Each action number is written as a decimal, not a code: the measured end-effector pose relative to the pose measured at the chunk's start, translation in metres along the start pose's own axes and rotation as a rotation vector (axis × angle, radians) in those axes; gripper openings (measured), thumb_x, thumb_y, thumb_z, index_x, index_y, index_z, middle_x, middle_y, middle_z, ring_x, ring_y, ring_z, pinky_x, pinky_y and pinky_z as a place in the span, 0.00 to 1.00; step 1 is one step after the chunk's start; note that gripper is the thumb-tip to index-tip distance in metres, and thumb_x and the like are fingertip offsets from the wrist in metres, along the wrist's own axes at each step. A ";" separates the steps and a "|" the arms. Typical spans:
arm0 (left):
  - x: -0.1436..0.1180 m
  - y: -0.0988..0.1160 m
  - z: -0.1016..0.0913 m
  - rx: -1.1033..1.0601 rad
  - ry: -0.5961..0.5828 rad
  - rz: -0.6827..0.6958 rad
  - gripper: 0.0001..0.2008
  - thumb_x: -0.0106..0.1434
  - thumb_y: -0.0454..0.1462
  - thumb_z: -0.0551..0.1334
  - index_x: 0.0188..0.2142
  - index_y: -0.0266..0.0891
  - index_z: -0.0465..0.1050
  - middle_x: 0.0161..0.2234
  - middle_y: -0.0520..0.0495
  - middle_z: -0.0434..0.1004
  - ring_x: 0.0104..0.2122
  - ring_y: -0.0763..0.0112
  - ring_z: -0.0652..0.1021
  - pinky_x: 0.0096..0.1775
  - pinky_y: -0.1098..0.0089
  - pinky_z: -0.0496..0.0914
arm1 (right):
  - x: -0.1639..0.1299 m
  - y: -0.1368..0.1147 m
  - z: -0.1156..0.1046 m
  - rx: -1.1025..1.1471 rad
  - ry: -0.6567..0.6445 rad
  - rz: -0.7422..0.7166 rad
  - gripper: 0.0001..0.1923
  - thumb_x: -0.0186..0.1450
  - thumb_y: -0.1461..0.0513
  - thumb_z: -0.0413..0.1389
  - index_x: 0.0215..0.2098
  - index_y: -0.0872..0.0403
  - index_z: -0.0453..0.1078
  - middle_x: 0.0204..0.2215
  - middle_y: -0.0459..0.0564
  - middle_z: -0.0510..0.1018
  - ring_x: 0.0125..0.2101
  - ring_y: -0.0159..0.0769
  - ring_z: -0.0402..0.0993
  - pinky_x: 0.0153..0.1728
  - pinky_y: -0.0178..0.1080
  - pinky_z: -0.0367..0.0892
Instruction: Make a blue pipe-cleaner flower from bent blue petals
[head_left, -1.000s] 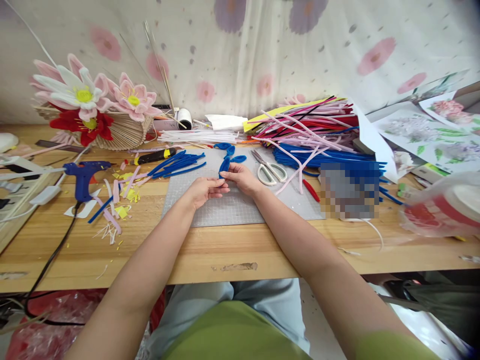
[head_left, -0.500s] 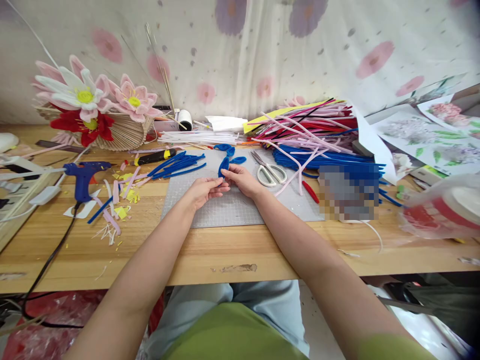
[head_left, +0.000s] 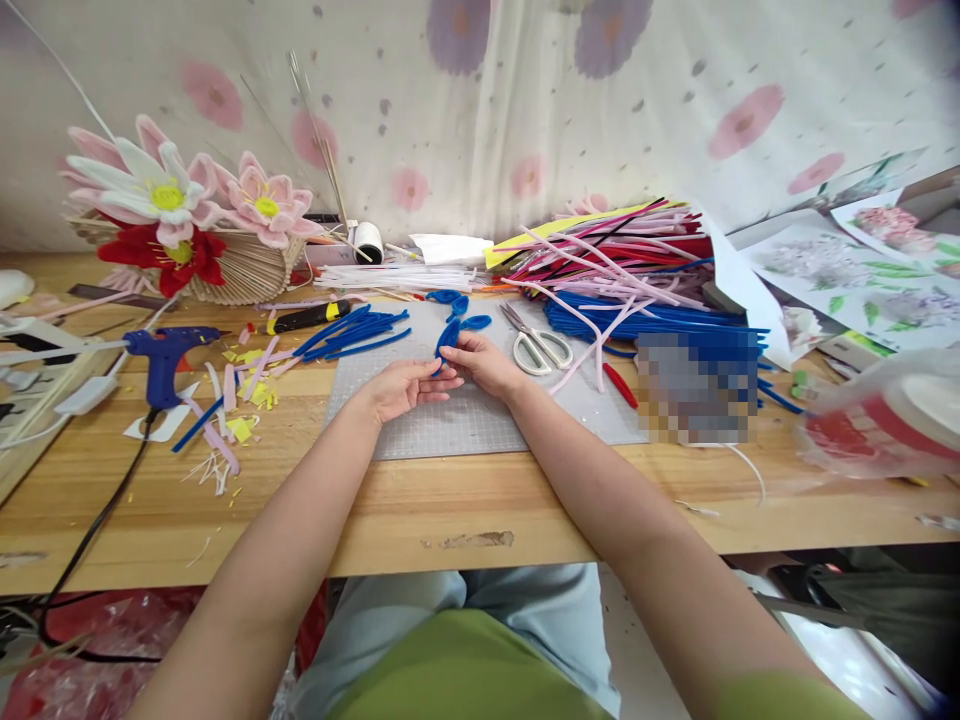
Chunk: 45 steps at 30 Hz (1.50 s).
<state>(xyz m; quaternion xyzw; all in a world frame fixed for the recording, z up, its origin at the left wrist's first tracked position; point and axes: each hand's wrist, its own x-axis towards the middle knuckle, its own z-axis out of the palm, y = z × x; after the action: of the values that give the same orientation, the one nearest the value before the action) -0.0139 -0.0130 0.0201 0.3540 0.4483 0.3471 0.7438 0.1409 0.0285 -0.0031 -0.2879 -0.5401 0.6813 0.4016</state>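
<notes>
1. The blue loop (head_left: 448,335) is up between the two hands, above the grey cutting mat (head_left: 439,437), near the middle of the table (head_left: 390,525)

2. Its long axis runs mostly away from the person, the far end leaning a little to the right; the narrower near end points back toward the fingertips

3. The right hand (head_left: 486,364) comes in from the right and lies nearer the body of the loop: thumb and forefinger look closed on its lower part, with hardly any gap

4. The left hand (head_left: 401,388) sits lower and to the left, its fingers drawn nearly together around the near tip; the exact contact is too small to tell, though a bit of blue shows at the pinch

5. From the left fingers, then, the loop stretches forward and slightly right, past the right thumb

6. Just beyond its far end, similar blue loops (head_left: 476,322) lie on the mat; scissors (head_left: 535,339) rest to the right, cut blue strips (head_left: 352,332) to the left, apart from both hands
</notes>
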 end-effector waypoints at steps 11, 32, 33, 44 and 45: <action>0.004 -0.003 0.006 -0.036 0.117 0.013 0.06 0.59 0.32 0.59 0.28 0.33 0.74 0.30 0.45 0.78 0.33 0.73 0.79 0.30 0.78 0.71 | 0.003 0.002 0.001 -0.011 0.020 -0.016 0.17 0.48 0.53 0.63 0.26 0.56 0.65 0.20 0.40 0.69 0.20 0.24 0.61 0.21 0.29 0.56; 0.005 -0.003 -0.002 0.306 0.295 0.200 0.10 0.47 0.36 0.68 0.27 0.33 0.72 0.23 0.45 0.78 0.23 0.71 0.78 0.30 0.72 0.69 | 0.005 0.006 0.004 -0.295 0.112 -0.118 0.15 0.51 0.53 0.59 0.27 0.54 0.63 0.20 0.41 0.68 0.22 0.26 0.62 0.21 0.31 0.55; 0.004 -0.003 -0.002 0.311 0.304 0.174 0.09 0.46 0.36 0.69 0.26 0.32 0.72 0.22 0.45 0.77 0.22 0.71 0.77 0.29 0.72 0.69 | 0.005 0.006 0.002 -0.347 0.106 -0.129 0.14 0.53 0.53 0.57 0.27 0.55 0.63 0.20 0.42 0.68 0.22 0.27 0.62 0.22 0.31 0.56; 0.009 -0.004 -0.007 0.363 0.403 0.302 0.12 0.46 0.39 0.68 0.27 0.35 0.69 0.20 0.52 0.73 0.17 0.77 0.72 0.22 0.75 0.66 | 0.002 0.001 0.001 -0.633 0.071 -0.151 0.09 0.58 0.58 0.50 0.24 0.55 0.62 0.19 0.42 0.65 0.22 0.27 0.57 0.26 0.33 0.55; 0.010 -0.004 -0.009 0.376 0.411 0.320 0.12 0.45 0.38 0.69 0.27 0.35 0.69 0.20 0.52 0.72 0.18 0.77 0.72 0.22 0.75 0.66 | 0.001 0.001 0.001 -0.625 0.049 -0.136 0.10 0.58 0.57 0.50 0.24 0.55 0.62 0.18 0.41 0.65 0.22 0.26 0.57 0.25 0.32 0.54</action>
<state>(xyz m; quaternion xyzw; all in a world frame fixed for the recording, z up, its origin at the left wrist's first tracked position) -0.0177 -0.0047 0.0091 0.4735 0.5841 0.4351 0.4953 0.1390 0.0288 -0.0033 -0.3767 -0.7314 0.4469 0.3513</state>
